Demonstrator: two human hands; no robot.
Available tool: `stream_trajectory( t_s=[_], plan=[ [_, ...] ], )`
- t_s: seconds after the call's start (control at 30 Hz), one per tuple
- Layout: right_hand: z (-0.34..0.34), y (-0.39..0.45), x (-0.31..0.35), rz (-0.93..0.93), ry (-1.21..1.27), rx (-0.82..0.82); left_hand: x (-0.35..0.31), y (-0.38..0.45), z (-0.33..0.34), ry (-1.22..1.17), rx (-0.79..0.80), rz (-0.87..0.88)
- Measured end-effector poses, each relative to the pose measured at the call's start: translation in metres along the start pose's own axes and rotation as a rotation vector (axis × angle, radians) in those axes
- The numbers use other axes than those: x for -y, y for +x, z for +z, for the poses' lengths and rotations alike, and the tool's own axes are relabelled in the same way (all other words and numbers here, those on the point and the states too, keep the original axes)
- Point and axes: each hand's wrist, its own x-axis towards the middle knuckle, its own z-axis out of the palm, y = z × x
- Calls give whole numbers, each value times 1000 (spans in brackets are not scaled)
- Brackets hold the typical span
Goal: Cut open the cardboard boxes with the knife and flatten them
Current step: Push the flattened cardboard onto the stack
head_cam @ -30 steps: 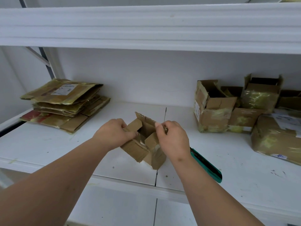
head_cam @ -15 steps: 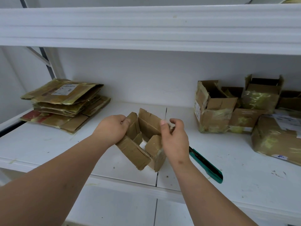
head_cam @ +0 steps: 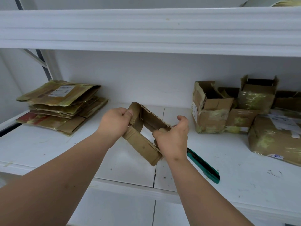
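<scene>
Cardboard box, opened into a diamond-shaped sleeve, pinched at opposite corners; left hand clamped on far-left corner, right hand on right corner; ready to collapse flat.

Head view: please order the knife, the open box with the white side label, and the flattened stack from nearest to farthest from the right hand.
1. Knife, on the shelf just right of the right hand.
2. Labelled box, farther right, toward the back.
3. Flattened stack, far left.
</scene>
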Motion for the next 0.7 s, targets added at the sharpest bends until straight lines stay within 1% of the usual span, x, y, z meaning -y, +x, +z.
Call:
stream_trajectory(
  t_s=[0.07,0.13,0.3,0.4,0.5,0.57,0.63,0.7],
  plan=[
    [-6,2,-2,39,160,49,5,4,1,-59,2,-38],
    [-10,4,-7,12,210,96,11,7,0,-193,12,-105],
    [-12,-1,-13,-36,211,165,21,9,4,-542,181,-244],
    [-13,-5,-15,-162,108,183,29,9,6,-621,229,-355],
    [-13,-7,-21,-331,-155,267,47,9,1,-536,223,-489],
    [-13,-10,-28,-421,-311,362,61,5,-4,-367,257,-549],
    [-9,-14,-34,-479,-388,459,72,-1,-9,-182,284,-579],
    [-1,-18,-38,-523,-442,533,82,-2,-11,-114,241,-586]
  ],
)
